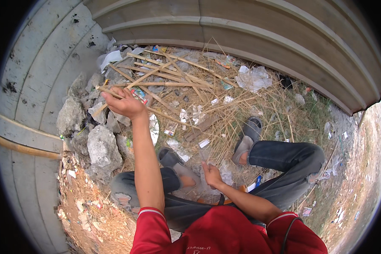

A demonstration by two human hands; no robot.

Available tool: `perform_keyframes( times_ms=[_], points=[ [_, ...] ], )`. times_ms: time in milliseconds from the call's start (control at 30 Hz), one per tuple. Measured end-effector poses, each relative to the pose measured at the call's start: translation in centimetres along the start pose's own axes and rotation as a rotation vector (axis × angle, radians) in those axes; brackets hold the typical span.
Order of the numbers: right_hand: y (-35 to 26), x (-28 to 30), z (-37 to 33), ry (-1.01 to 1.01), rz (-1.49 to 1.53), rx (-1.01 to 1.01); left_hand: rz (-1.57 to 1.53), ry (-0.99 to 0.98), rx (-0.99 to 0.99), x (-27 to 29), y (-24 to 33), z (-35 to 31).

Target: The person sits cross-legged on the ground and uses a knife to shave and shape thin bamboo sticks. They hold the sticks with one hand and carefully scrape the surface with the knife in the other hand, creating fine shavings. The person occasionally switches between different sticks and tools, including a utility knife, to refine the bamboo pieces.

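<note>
My left hand (125, 103) is closed around a thin bamboo stick (173, 119), whose one end pokes out past my fingers to the left. The stick slants down to the right, over the litter. Beyond this hand lies a loose, crisscrossed pile of split bamboo sticks (173, 84). Between my feet, low over the ground, my right hand (211, 174) is closed. A thin greyish, blade-like piece (203, 155) shows just past its fingers, too faint to name surely. The two hands are apart.
Broken concrete chunks (102, 146) are heaped at the left beside a grey panel wall (42, 67). A corrugated metal sheet (241, 29) closes off the far side. Dry straw, plastic scraps and a crumpled white bag (253, 79) cover the ground around my shoes (252, 128).
</note>
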State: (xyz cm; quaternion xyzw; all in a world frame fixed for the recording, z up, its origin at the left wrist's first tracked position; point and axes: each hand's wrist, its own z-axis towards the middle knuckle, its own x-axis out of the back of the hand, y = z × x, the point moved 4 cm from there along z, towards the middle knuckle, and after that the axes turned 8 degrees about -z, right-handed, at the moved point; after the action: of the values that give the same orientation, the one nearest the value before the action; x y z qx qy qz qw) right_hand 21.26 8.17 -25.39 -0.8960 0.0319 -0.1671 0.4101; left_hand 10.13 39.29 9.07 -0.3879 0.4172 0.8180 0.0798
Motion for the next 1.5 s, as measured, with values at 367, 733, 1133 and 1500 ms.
perform_keyframes(
  times_ms=[367,733,1133,1500],
  points=[
    [-2.1,0.5,-1.7,0.015,-0.010,0.115,-0.051,0.050,0.046,3.6,0.0,2.5],
    [2.5,0.7,0.1,-0.035,0.336,-0.375,0.133,0.073,0.003,-0.2,11.2,4.2],
    [-3.5,7.5,2.4,0.361,0.225,0.096,0.050,-0.001,0.008,-1.2,11.2,2.6],
    [-9.7,9.4,5.0,0.291,0.214,0.231,-0.175,-0.349,0.159,-2.0,21.1,3.5]
  ],
)
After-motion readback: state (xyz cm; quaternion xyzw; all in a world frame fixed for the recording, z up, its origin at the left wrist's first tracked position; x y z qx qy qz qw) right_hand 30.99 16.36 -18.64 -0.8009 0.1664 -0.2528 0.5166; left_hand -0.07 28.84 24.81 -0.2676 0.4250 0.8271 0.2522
